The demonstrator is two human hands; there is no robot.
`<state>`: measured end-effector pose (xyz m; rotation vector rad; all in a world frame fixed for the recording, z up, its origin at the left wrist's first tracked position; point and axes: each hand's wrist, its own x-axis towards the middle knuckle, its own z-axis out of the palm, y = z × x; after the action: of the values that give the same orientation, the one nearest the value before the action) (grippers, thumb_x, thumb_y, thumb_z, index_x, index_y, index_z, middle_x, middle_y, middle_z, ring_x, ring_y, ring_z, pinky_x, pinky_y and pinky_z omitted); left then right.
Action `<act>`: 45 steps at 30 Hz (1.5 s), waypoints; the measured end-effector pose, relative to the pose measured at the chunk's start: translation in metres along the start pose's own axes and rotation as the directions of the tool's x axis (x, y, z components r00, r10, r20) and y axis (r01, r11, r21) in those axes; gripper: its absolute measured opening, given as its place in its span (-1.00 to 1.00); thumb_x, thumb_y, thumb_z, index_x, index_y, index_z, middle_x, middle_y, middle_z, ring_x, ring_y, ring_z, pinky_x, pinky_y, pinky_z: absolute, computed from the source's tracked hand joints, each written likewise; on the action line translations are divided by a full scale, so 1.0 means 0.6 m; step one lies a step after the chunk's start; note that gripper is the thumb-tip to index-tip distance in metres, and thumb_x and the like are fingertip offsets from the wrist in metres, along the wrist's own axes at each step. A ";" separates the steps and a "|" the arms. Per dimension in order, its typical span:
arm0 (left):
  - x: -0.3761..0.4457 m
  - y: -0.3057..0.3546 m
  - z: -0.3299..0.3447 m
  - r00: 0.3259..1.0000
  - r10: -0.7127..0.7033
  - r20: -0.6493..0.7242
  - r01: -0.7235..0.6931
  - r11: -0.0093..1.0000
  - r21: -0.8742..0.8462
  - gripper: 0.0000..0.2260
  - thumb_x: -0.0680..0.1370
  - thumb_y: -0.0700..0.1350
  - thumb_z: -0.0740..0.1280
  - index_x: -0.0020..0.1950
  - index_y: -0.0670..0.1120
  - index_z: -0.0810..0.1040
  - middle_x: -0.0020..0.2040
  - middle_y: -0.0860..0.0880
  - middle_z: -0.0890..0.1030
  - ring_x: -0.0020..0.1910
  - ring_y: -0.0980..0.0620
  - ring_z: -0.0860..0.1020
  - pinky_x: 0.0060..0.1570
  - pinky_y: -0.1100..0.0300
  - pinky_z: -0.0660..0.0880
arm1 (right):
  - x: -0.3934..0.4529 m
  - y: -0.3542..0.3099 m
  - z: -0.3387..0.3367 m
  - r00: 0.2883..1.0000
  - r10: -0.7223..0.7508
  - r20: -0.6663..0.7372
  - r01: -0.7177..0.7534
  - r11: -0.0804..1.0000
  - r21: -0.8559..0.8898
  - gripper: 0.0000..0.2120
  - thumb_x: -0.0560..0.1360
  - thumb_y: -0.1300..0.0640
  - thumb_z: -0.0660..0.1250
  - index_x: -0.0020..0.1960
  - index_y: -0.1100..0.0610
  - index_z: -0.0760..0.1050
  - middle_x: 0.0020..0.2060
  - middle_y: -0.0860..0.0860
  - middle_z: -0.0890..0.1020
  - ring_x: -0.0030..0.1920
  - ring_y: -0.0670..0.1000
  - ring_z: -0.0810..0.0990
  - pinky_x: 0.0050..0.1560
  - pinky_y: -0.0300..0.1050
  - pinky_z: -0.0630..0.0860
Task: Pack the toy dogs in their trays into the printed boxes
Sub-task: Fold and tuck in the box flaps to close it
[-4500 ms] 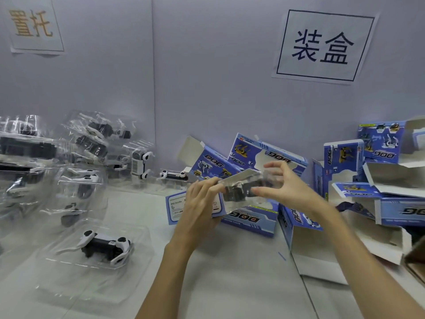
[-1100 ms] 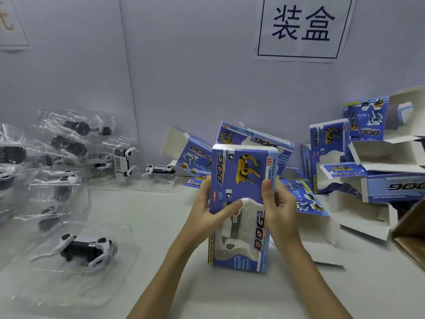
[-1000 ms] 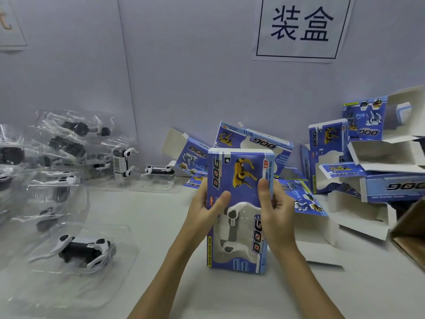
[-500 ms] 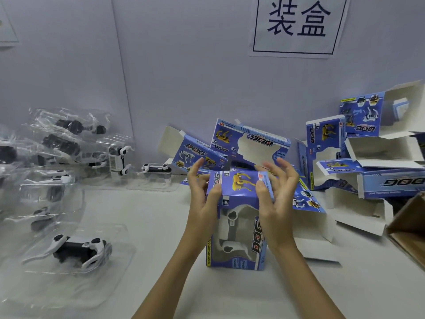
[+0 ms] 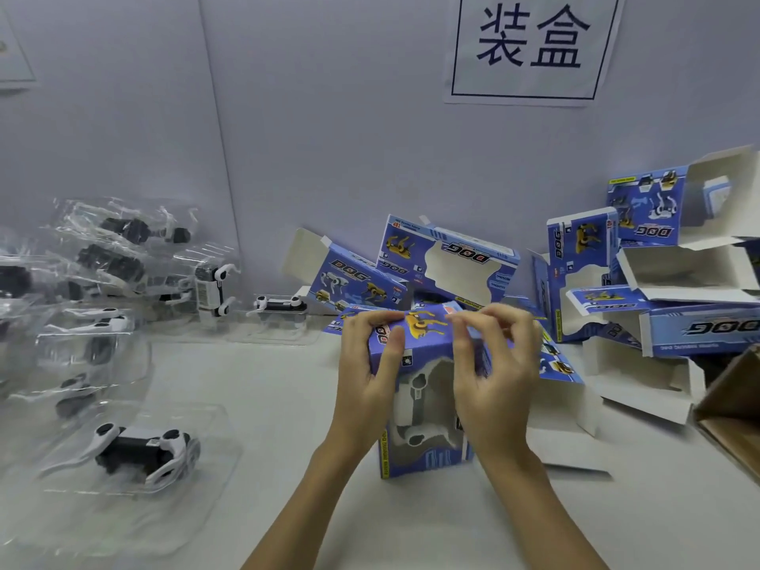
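You're working on one printed box [image 5: 423, 388] standing upright at centre frame, a white toy dog showing through its window, and by the look of it you're closing its top flap, while a trayed dog [image 5: 142, 448] at lower left, more trays [image 5: 119, 257] at mid left and the open empty boxes [image 5: 666, 281] at right are waiting. Your left hand [image 5: 370, 364] is gripping the box's upper left edge, thumb on its front. Your right hand [image 5: 493, 376] is hovering at the top right corner, fingers curled and pinching toward the flap.
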<state>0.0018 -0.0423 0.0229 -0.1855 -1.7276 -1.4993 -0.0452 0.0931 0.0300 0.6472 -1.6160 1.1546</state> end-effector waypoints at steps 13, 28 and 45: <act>0.019 0.001 -0.020 0.999 -0.048 -0.003 0.048 0.999 -0.012 -0.54 0.60 0.08 0.41 0.48 0.21 0.41 0.19 0.14 0.59 0.16 0.13 0.61 0.00 0.24 0.60 | 0.004 0.007 -0.005 0.689 0.289 0.664 -0.698 0.508 0.504 -0.58 0.56 -0.14 0.33 0.41 -0.15 0.50 0.57 -0.23 0.36 0.51 0.05 0.46 0.36 0.19 0.56; 0.020 -0.015 -0.029 0.983 -0.099 0.154 0.114 0.989 -0.092 -0.49 0.38 0.26 0.59 0.22 0.34 0.42 0.16 0.14 0.69 0.08 0.02 0.73 -0.14 0.15 0.69 | 0.033 -0.010 -0.031 0.755 0.311 0.577 -0.536 0.800 0.270 -0.51 0.40 -0.45 0.41 0.11 -0.11 0.54 0.15 -0.11 0.60 0.18 -0.12 0.64 -0.08 -0.10 0.68; 0.019 0.008 -0.035 0.970 0.015 0.243 -0.170 0.754 0.635 0.24 0.24 0.51 0.46 0.70 -0.03 -0.02 0.52 0.09 0.28 0.47 0.05 0.30 0.47 -0.05 0.32 | 0.004 -0.024 0.006 0.643 0.552 0.531 -0.764 0.410 0.498 -0.68 0.53 -0.14 0.48 0.27 -0.14 0.67 0.09 0.17 0.74 0.08 0.27 0.72 0.01 0.20 0.68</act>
<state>0.0073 -0.0639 0.0327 -0.0689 -2.2873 -0.7388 -0.0353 0.0840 0.0373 0.6470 -1.7103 2.4790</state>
